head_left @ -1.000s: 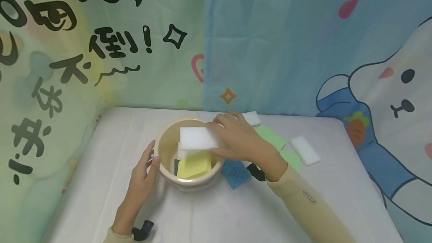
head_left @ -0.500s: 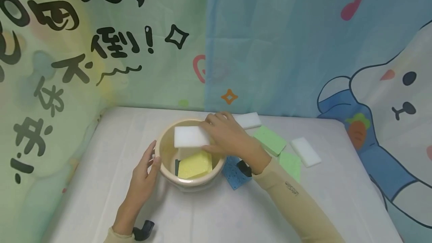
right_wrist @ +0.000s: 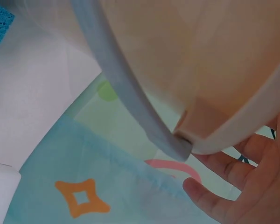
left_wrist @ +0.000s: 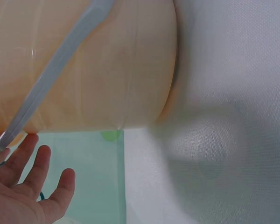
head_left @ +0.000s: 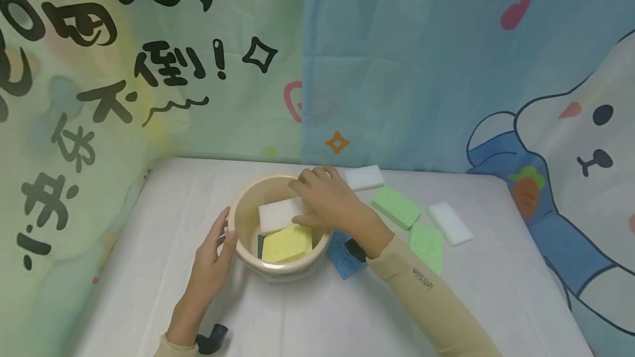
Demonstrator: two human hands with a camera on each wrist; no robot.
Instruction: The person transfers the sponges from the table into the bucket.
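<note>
A beige bucket (head_left: 241,247) with a grey handle (left_wrist: 51,70) stands on the white-covered table. My left hand (head_left: 210,263) rests against its left side, fingers extended and fingertips at the wall near the rim. Reaching over the right rim, my right hand (head_left: 329,197) holds the right end of a white sponge (head_left: 278,215) inside the bucket, the thumb overlapping that end. In front of it lies a yellow sponge (head_left: 286,243), with a dark grey edge (head_left: 260,245) showing beside it. The right wrist view shows the bucket's outside, and the white sponge is hidden there.
Right of the bucket lie a blue sponge (head_left: 342,260), two green sponges (head_left: 396,206) and a white sponge (head_left: 450,223). Another white sponge (head_left: 364,177) is near the back edge. A printed cloth backdrop (head_left: 397,70) hangs behind the table.
My right hand has moved left and lowered the white sponge deeper into the bucket, close behind the yellow one. The left hand has stayed at the bucket's side.
</note>
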